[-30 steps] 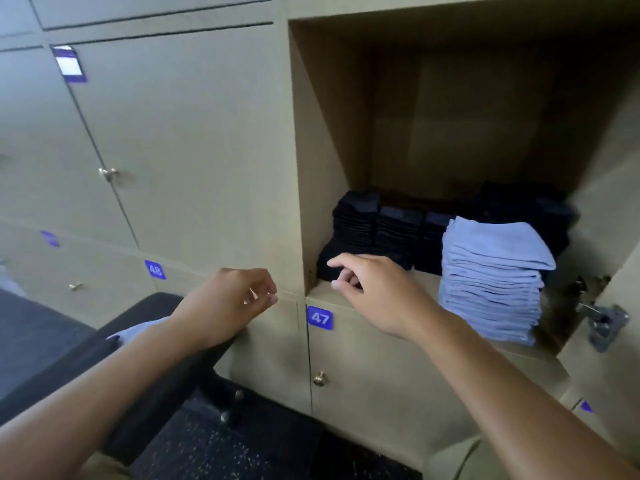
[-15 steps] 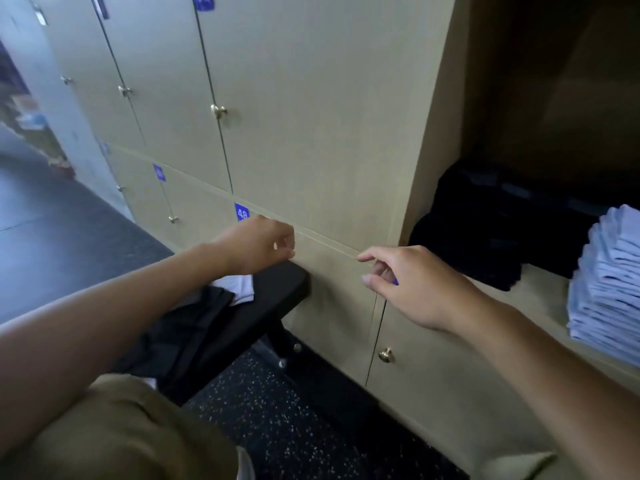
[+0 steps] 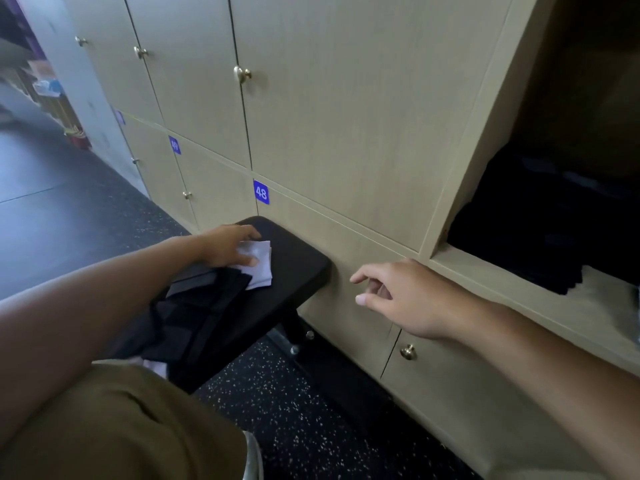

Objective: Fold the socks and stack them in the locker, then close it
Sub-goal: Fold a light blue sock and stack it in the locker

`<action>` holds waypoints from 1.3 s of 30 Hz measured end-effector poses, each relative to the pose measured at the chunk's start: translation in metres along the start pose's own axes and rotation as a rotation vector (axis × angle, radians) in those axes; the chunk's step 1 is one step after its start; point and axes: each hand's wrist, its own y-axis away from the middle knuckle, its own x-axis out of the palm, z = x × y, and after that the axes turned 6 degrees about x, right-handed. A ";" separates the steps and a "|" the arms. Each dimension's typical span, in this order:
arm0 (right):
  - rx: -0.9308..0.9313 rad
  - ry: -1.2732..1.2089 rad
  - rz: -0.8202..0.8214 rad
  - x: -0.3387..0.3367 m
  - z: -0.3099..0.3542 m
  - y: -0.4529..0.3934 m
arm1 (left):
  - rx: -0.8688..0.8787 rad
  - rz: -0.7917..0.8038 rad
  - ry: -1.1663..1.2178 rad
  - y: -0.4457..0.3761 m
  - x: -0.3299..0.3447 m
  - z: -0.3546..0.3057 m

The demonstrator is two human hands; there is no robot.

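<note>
— We've got our left hand [image 3: 231, 244] stretched forward at centre-left of the frame, fingers spread and pressing flat, palm down.

— And our right hand [image 3: 403, 296]?

— Mid-frame, right of centre, hanging in the air, fingers loosely curled, holding nothing. Both our forearms are bare, reaching up from the lower corners.

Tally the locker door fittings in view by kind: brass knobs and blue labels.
Brass knobs: 6
Blue labels: 3
Total: 9
</note>
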 end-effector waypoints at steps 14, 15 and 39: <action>-0.001 -0.040 0.036 0.003 0.007 -0.005 | -0.035 -0.210 -0.082 -0.004 0.006 0.002; -0.001 -0.049 0.031 0.002 0.008 -0.005 | -0.027 -0.248 -0.036 -0.001 0.004 0.001; 0.113 -0.456 -0.331 -0.017 0.007 0.011 | 0.341 -0.584 0.745 0.040 -0.060 -0.111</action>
